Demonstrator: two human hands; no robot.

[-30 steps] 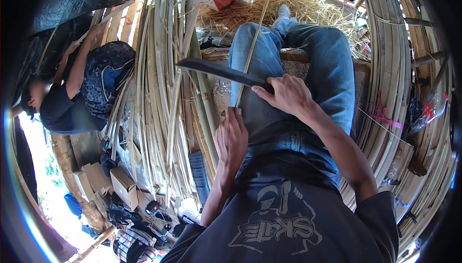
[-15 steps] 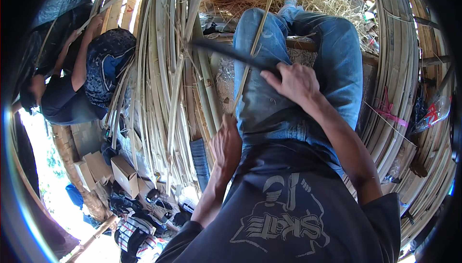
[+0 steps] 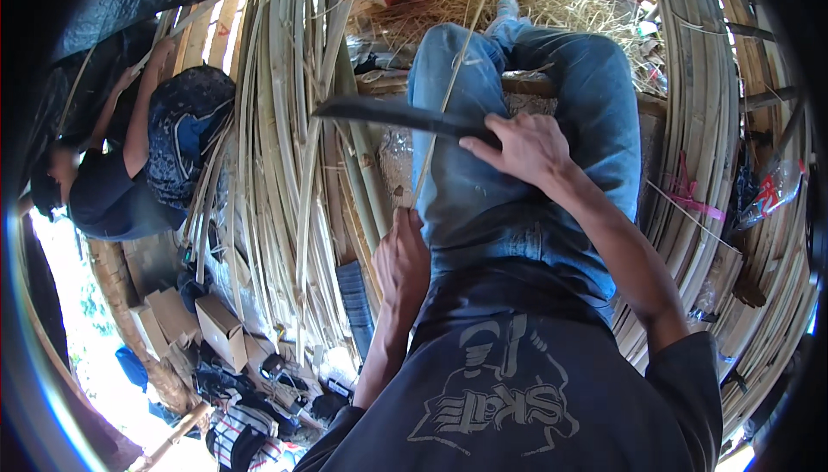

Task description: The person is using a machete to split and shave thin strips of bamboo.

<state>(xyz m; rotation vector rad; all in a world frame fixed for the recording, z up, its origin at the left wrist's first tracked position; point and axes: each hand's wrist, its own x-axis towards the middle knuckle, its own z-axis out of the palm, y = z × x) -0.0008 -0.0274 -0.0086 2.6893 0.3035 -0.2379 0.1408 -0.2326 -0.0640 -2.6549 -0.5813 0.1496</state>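
My right hand [image 3: 524, 146] is closed round the handle of a machete, over my thighs. Its dark blade [image 3: 388, 116] points left, crossing above a thin bamboo strip [image 3: 452, 84]. That strip runs from my left hand [image 3: 402, 256] up past my left knee toward the straw. My left fingers are wrapped round its near end, beside my left hip. Blade and strip overlap in view; whether they touch I cannot tell.
Long bamboo strips [image 3: 280, 153] lie piled at my left, and more bundled strips [image 3: 699, 110] at my right, with pink ties [image 3: 690, 191]. Straw [image 3: 569, 2] covers the ground ahead. Another person [image 3: 121, 174] sits at far left. Cardboard boxes [image 3: 222, 330] stand lower left.
The machete's blade tip has swung down and to the left, and the blade is more level now. Both hands keep their grips. The view has shifted slightly.
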